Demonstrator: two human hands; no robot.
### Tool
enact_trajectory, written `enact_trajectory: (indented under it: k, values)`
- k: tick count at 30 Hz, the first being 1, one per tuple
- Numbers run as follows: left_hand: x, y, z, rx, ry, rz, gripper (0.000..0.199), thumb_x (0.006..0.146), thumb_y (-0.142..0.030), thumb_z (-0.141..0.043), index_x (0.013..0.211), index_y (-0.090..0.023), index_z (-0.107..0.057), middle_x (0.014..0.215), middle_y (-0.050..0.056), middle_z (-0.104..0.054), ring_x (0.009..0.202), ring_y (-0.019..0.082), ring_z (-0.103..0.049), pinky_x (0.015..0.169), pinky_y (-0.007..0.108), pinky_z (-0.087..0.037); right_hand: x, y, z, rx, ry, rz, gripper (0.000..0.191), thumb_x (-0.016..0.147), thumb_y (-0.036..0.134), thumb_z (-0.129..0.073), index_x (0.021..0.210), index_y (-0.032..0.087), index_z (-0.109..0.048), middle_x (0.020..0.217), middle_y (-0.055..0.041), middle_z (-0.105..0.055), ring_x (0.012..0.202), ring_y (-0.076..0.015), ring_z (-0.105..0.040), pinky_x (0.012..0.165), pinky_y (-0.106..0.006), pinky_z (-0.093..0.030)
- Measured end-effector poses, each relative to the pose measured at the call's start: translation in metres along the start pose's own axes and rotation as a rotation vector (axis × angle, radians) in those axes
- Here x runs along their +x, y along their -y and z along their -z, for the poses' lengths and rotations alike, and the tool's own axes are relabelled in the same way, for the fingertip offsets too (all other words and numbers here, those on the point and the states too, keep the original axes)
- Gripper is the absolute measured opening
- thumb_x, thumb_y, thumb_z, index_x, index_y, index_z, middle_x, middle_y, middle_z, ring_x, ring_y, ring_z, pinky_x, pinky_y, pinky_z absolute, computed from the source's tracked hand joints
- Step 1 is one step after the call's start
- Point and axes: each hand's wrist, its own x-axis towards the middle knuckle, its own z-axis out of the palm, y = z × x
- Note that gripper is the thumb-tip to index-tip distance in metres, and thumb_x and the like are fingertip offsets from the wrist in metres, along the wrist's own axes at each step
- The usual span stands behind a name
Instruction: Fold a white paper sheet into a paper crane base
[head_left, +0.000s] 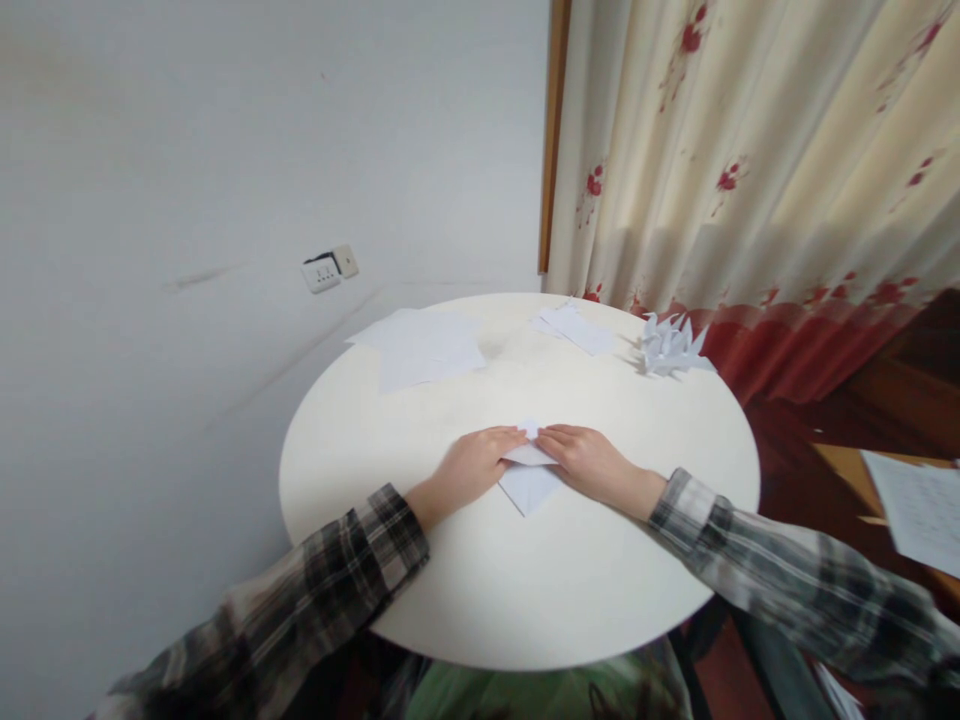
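Note:
A small folded white paper [529, 484] lies on the round white table [570, 610], with one corner pointing toward me and a folded flap across its upper part. My left hand [480, 458] presses on the flap's left side, fingers together. From the right, my right hand [589, 460] holds down the other side, its fingers also together. The two sets of fingertips are close to each other near the top of the paper, with a little white showing between them. They cover part of the upper folds.
Large white sheets [431, 345] lie at the table's back left, and smaller paper pieces [577, 328] at the back. Pointed folded paper shapes [669, 345] are grouped at the back right. A wall is on the left, a curtain [720, 180] behind, and printed sheets [919, 505] at the right.

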Motion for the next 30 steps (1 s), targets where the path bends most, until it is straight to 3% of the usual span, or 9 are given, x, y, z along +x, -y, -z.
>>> enact_trajectory:
  k: [5,8,10,14,16,18,21,25,30]
  values:
    - [-0.002,-0.006,0.003,0.042,-0.129,0.039,0.05,0.082,-0.012,-0.045,0.132,-0.019,-0.038,0.128,0.007,-0.052,0.117,0.017,-0.048,0.101,0.034,-0.038,0.002,-0.006,-0.002,0.004,-0.003,-0.057,0.021,0.084,0.012,-0.047,0.102,0.013,-0.056,0.097,-0.0115,-0.064,0.094,-0.0186,-0.059,0.08,-0.028,-0.044]
    - [-0.004,-0.017,0.007,0.199,-0.236,-0.033,0.065,0.082,-0.017,-0.05,0.139,-0.016,-0.019,0.142,0.013,-0.032,0.132,0.024,-0.027,0.107,0.043,-0.027,0.006,-0.01,-0.002,-0.037,-0.002,-0.107,0.016,0.085,0.015,-0.047,0.097,0.014,-0.058,0.089,-0.0103,-0.065,0.086,-0.0181,-0.06,0.075,-0.027,-0.043]
    - [-0.007,-0.024,0.008,0.314,-0.292,-0.071,0.065,0.083,-0.016,-0.049,0.14,-0.015,-0.017,0.146,0.016,-0.02,0.135,0.029,-0.016,0.107,0.049,-0.022,0.01,-0.011,-0.001,-0.066,0.001,-0.157,0.016,0.087,0.017,-0.045,0.094,0.014,-0.059,0.083,-0.0094,-0.066,0.08,-0.0172,-0.06,0.071,-0.026,-0.041]
    - [-0.012,-0.029,0.006,0.454,-0.321,-0.323,0.051,0.088,-0.007,-0.039,0.136,-0.019,-0.027,0.136,0.013,-0.038,0.131,0.025,-0.028,0.106,0.044,-0.027,0.014,-0.012,0.004,-0.082,0.015,-0.237,0.017,0.088,0.021,-0.044,0.09,0.015,-0.06,0.081,-0.0079,-0.065,0.076,-0.0162,-0.06,0.066,-0.024,-0.039]
    - [-0.012,-0.028,0.004,0.447,-0.233,-0.46,0.043,0.089,-0.006,-0.038,0.13,-0.018,-0.036,0.126,0.012,-0.049,0.124,0.023,-0.039,0.103,0.041,-0.034,0.014,-0.012,0.006,-0.086,0.028,-0.239,0.016,0.087,0.022,-0.046,0.088,0.016,-0.06,0.081,-0.0075,-0.065,0.077,-0.0166,-0.06,0.065,-0.024,-0.039]
    - [-0.01,-0.025,0.003,0.394,-0.109,-0.51,0.033,0.09,-0.008,-0.037,0.121,-0.015,-0.045,0.114,0.012,-0.057,0.114,0.022,-0.049,0.096,0.038,-0.041,0.014,-0.011,0.006,-0.091,0.028,-0.233,0.015,0.086,0.022,-0.046,0.09,0.016,-0.06,0.082,-0.0077,-0.065,0.079,-0.0171,-0.06,0.067,-0.024,-0.039]
    - [-0.007,-0.023,0.0,0.289,0.011,-0.413,0.027,0.09,-0.01,-0.037,0.114,-0.013,-0.049,0.109,0.011,-0.06,0.105,0.02,-0.056,0.092,0.034,-0.044,0.012,-0.011,0.005,-0.086,0.023,-0.223,0.017,0.086,0.021,-0.046,0.095,0.015,-0.059,0.084,-0.0085,-0.065,0.081,-0.0178,-0.06,0.069,-0.025,-0.04]
    - [-0.005,-0.023,-0.002,0.128,0.024,-0.244,0.035,0.088,-0.016,-0.039,0.123,-0.015,-0.043,0.124,0.01,-0.053,0.117,0.02,-0.048,0.101,0.034,-0.036,0.011,-0.01,0.002,-0.056,0.018,-0.205,0.018,0.085,0.019,-0.046,0.098,0.015,-0.058,0.089,-0.0093,-0.065,0.086,-0.0183,-0.059,0.073,-0.026,-0.041]
    - [-0.002,-0.027,-0.002,0.026,0.031,-0.107,0.039,0.087,-0.031,-0.046,0.122,-0.014,-0.044,0.124,0.013,-0.053,0.118,0.026,-0.047,0.1,0.041,-0.035,0.01,-0.011,0.0,-0.029,0.015,-0.165,0.024,0.079,0.012,-0.049,0.102,0.015,-0.056,0.098,-0.0093,-0.064,0.094,-0.0185,-0.057,0.078,-0.026,-0.041]
